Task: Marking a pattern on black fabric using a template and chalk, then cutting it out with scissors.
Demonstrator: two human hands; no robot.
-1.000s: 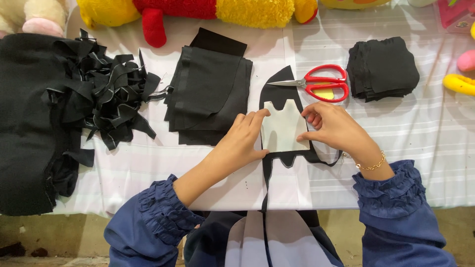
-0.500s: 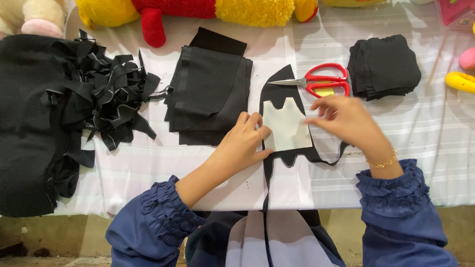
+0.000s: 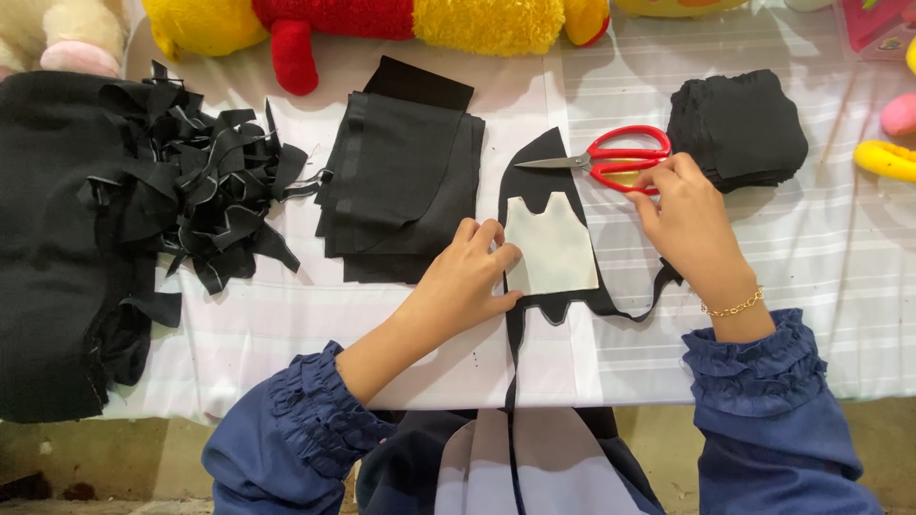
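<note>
A: The worktop [image 3: 286, 324] wears a white striped cloth, and plush toys [image 3: 420, 24] line the top edge of the frame. What sits in the middle?

B: A pale template [image 3: 549, 250] lies flat on a black cloth piece [image 3: 537, 162] at centre. A thin tail of that cloth trails off the near edge toward the person's lap.

A: And the hands?

B: The left hand [image 3: 468, 281] lies on the template's left edge with fingers loosely curled, pinning it down and gripping nothing. The right hand [image 3: 687, 224] is at the red scissors [image 3: 615, 157], just above and to the right of the template; its fingertips touch the handles, half curled, but it hasn't closed round them.

A: How would the cloth handle?

B: Probably light and limp. It would slide and bunch under the template, so flat pressure near the cutting line looks wiser than a pinch. The template seems a little stiffer, thin card or felt perhaps; that can't be told for sure. The scissors should be taken by the loops, with the blades pointing left, away from the hand.

A: Anything else around?

B: A stack of black cloth [image 3: 401, 181] lies left of centre, tangled scraps [image 3: 205, 191] on a black sheet at far left, and cut pieces [image 3: 739, 124] are piled at upper right.
</note>
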